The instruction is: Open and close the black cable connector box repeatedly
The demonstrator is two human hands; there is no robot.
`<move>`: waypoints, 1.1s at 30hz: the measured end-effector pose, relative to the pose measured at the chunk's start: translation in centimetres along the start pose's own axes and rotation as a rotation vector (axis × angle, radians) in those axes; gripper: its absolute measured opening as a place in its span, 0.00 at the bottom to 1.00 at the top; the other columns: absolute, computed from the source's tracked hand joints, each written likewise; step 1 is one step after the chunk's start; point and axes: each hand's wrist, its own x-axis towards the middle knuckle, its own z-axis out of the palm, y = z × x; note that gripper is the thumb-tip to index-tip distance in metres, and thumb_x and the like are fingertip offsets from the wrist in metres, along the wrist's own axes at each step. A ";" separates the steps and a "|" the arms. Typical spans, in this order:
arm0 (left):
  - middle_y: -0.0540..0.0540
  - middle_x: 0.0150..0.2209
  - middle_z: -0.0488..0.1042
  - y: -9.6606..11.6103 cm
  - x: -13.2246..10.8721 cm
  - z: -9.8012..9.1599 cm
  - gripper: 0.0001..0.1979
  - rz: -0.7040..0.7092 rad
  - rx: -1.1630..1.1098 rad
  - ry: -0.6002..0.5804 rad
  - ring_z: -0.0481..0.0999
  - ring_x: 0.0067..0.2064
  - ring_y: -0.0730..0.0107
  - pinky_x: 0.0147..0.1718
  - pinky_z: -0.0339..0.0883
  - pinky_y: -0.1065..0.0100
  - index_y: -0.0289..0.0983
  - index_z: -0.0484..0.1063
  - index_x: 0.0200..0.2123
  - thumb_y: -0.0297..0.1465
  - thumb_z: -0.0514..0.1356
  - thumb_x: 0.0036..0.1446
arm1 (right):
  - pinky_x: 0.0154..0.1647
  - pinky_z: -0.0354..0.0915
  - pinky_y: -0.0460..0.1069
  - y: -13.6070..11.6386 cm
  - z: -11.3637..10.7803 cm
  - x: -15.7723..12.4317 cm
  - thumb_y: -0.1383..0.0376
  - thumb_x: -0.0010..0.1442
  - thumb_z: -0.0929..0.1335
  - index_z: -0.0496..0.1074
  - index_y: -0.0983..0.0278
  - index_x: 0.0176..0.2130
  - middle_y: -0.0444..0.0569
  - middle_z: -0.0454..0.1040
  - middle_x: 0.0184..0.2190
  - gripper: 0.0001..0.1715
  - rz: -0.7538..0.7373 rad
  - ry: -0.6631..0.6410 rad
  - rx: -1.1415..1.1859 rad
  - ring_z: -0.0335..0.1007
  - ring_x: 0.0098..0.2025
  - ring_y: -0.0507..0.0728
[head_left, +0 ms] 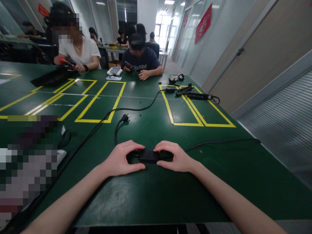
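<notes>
with left hand (126,159) and right hand (176,157) in the head view, gripping a black adapter (148,156) by opposite ends, close to the counter (151,195); cannot tell whether lifted or resting on it. beyond the left hand, curving up along a short cord (115,131) to a plug (125,117), lying loose with prongs bare, not in any socket. from the right hand, trailing along a thin cable (224,142) towards the counter's edge, stretched out rather than coiled. to judge progress: taken hold of at both ends, yet seemingly mid-handling, with plug unconnected and cord and cable unbundled. cannot tell how firmly joined at the adapter's ends, being hidden behind fingers. farther off, lying by yellow tape (186,124): a second adapter (170,90) with a long cable (131,110), untouched.
</notes>
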 end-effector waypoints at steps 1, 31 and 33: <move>0.41 0.45 0.81 0.1 0.0 0.2 0.28 0.043 0.026 -0.026 0.80 0.44 0.58 0.46 0.74 0.60 0.37 0.77 0.53 0.49 0.71 0.56 | 0.46 0.73 0.54 0.0 0.0 -0.1 0.59 0.60 0.77 0.74 0.62 0.50 0.55 0.80 0.45 0.21 -0.024 -0.021 -0.039 0.77 0.46 0.60; 0.42 0.43 0.82 -0.1 0.8 0.9 0.12 0.151 0.389 -0.063 0.79 0.42 0.59 0.40 0.68 0.61 0.35 0.73 0.52 0.33 0.60 0.69 | 0.38 0.68 0.51 -0.3 1.1 0.5 0.65 0.66 0.70 0.70 0.63 0.46 0.53 0.78 0.38 0.09 0.013 -0.088 -0.341 0.75 0.38 0.59; 0.42 0.41 0.82 0.1 0.9 0.8 0.13 0.150 0.375 -0.062 0.79 0.41 0.60 0.39 0.67 0.61 0.35 0.74 0.52 0.36 0.59 0.70 | 0.38 0.68 0.53 -0.5 0.9 0.5 0.63 0.69 0.68 0.71 0.64 0.48 0.54 0.79 0.39 0.10 -0.002 -0.103 -0.372 0.75 0.38 0.60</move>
